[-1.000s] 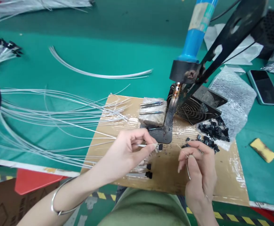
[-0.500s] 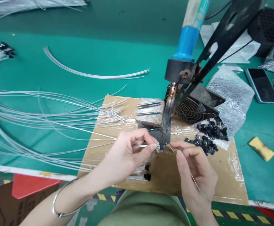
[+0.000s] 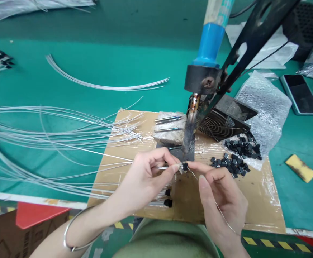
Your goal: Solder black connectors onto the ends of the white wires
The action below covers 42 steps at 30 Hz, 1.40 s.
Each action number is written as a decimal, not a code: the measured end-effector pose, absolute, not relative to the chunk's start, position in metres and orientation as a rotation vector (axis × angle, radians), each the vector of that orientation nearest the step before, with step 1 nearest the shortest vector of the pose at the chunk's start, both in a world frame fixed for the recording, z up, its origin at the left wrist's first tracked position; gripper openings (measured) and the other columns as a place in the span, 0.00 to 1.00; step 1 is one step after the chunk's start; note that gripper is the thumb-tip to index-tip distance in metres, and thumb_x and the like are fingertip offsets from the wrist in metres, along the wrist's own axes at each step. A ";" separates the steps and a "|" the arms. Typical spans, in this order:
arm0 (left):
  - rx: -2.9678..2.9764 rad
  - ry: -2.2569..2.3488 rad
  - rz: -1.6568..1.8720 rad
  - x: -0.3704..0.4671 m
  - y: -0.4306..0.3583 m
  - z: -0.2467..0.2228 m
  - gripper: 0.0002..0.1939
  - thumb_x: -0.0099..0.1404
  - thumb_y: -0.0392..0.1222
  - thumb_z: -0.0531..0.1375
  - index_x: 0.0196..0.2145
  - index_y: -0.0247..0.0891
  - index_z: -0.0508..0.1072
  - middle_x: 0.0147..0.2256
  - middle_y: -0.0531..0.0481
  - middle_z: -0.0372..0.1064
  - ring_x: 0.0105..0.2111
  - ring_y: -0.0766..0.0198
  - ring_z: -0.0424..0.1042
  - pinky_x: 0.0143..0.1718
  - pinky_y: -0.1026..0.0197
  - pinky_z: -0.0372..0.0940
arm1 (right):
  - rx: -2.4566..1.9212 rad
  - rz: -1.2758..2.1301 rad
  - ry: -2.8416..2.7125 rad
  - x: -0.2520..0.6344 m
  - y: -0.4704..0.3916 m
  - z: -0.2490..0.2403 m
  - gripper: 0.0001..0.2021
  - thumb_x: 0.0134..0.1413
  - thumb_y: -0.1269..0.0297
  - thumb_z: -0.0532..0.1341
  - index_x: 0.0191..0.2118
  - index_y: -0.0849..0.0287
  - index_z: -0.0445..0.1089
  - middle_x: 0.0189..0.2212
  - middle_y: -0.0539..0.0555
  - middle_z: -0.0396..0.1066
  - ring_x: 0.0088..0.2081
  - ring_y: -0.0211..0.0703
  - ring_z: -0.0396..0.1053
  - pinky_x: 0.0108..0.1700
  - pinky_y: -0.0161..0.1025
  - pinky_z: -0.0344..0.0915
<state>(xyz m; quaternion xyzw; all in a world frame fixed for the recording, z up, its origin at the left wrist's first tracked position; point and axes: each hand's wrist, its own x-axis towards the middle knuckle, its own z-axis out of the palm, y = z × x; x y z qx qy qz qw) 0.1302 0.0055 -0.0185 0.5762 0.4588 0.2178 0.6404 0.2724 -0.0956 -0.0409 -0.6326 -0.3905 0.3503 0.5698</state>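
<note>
My left hand (image 3: 145, 179) is closed in a pinch on a white wire (image 3: 162, 167) just behind the small black connector (image 3: 184, 166) at its end. My right hand (image 3: 222, 200) has a thin solder wire (image 3: 224, 218) running through its curled fingers. Its index fingertip is at the right side of the connector, and the solder's free end curves up close by. Just above the connector, the tip of a soldering iron (image 3: 191, 129) points down from a black stand arm (image 3: 242, 53). Whether tip and connector touch cannot be made out.
Loose white wires (image 3: 65, 136) spread left across cardboard (image 3: 258, 211). Two finished-looking black wire ends (image 3: 168, 203) lie below my left hand. Spare black connectors (image 3: 231, 165), a fan (image 3: 215, 125), a yellow sponge (image 3: 300, 168) and a phone (image 3: 300, 94) are at right.
The connector has come out more clearly between my hands, and my right index fingertip is now against it. My right thumb has shifted slightly left. The view has moved a little.
</note>
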 end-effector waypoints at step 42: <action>2.211 1.245 0.595 0.053 -0.011 -0.057 0.07 0.72 0.31 0.59 0.37 0.39 0.74 0.37 0.48 0.71 0.41 0.58 0.69 0.42 0.57 0.65 | -1.432 0.724 -1.717 0.277 -0.096 -0.069 0.04 0.66 0.72 0.63 0.40 0.56 0.72 0.31 0.51 0.76 0.32 0.41 0.71 0.34 0.37 0.70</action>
